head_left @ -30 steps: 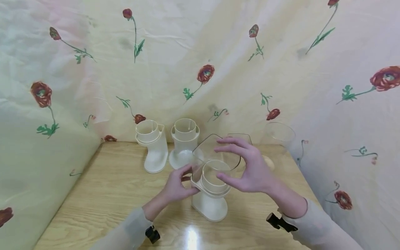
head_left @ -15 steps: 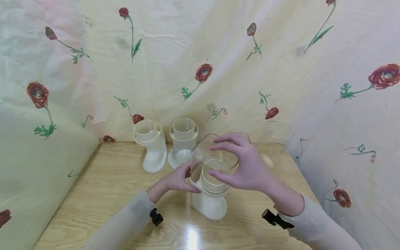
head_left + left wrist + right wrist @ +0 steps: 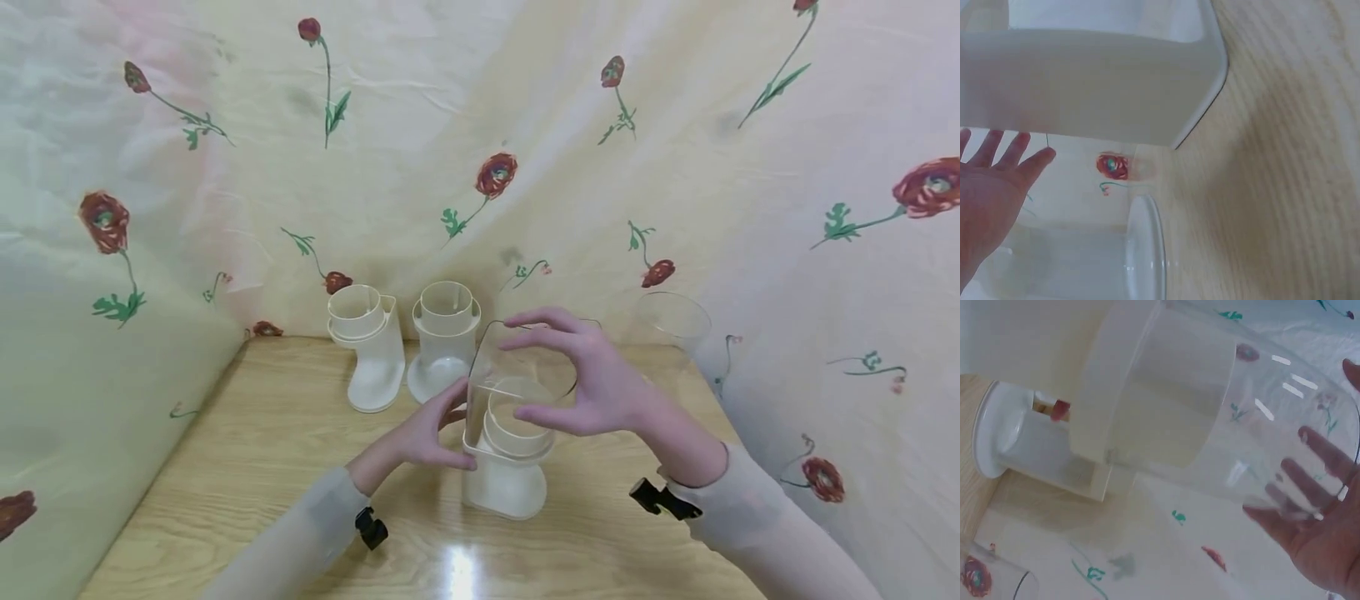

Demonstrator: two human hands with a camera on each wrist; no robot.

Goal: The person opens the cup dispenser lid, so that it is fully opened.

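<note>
A white plastic dispenser stand (image 3: 510, 492) with a round collar is upright on the table, centre front. Over the collar sits a clear plastic container (image 3: 486, 354), its large rim upward; through it the collar (image 3: 1172, 394) shows in the right wrist view. My left hand (image 3: 426, 435) holds the left side of the stand, thumb in front and fingers behind; the left wrist view shows the fingertips at the stand's edge. My right hand (image 3: 596, 379) spans the clear container near its rim, with fingers (image 3: 1310, 481) visible through the wall in the right wrist view.
Two more white stands (image 3: 375, 358) (image 3: 444, 354) with collars are at the back left, close to the patterned cloth. A second clear container (image 3: 678, 321) with a round rim stands at the back right. Another clear rim (image 3: 592, 322) shows partly behind my right hand.
The stand and clear container have turned and tilted slightly, and the container's rim has shifted. Both hands have stayed around them, with small shifts of the fingers.
</note>
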